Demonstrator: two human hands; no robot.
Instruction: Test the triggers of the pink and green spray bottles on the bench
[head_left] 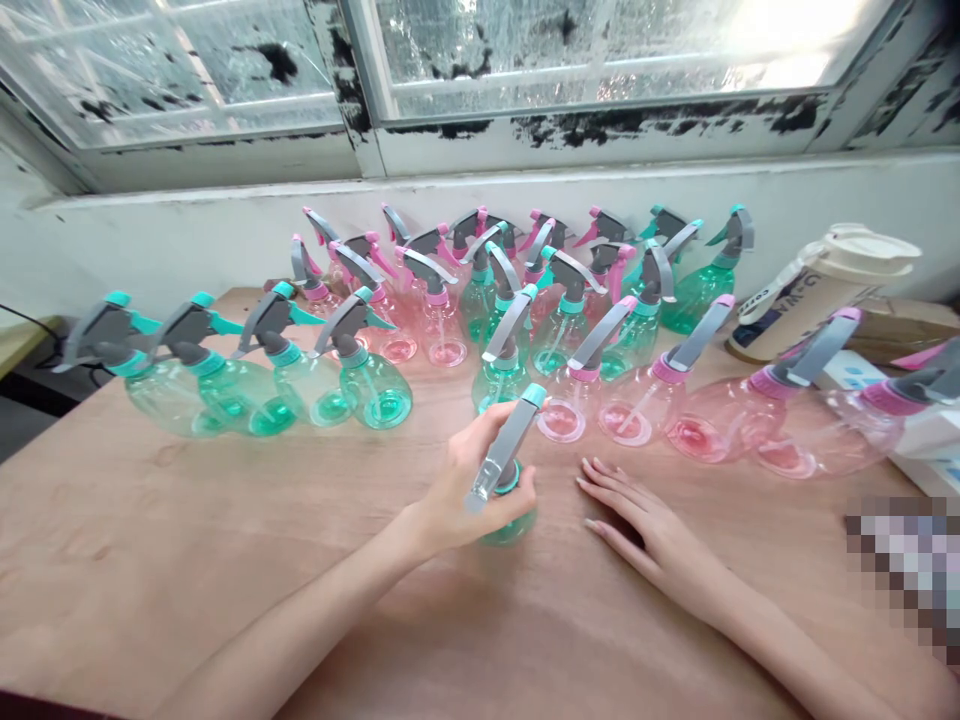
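My left hand (pixel 472 465) is wrapped round the neck of a green spray bottle (pixel 510 528), whose grey trigger head with a teal tip points up past my fingers. The bottle's lower part shows beneath my hand, near the middle of the wooden table. To its right, my right hand (pixel 649 520) lies flat on the tabletop, fingers stretched out and holding nothing. Just beyond that hand stands a pink spray bottle (pixel 626 410) in a row of pink ones. Directly behind the held bottle is another green spray bottle (pixel 499 378).
Several green spray bottles (pixel 375 390) line the left side of the wooden table (pixel 225 560). More pink and green ones crowd the back, below a window (pixel 600 50). A beige tumbler (pixel 821 290) and white boxes (pixel 930 440) stand at the right. A blurred patch covers the right edge.
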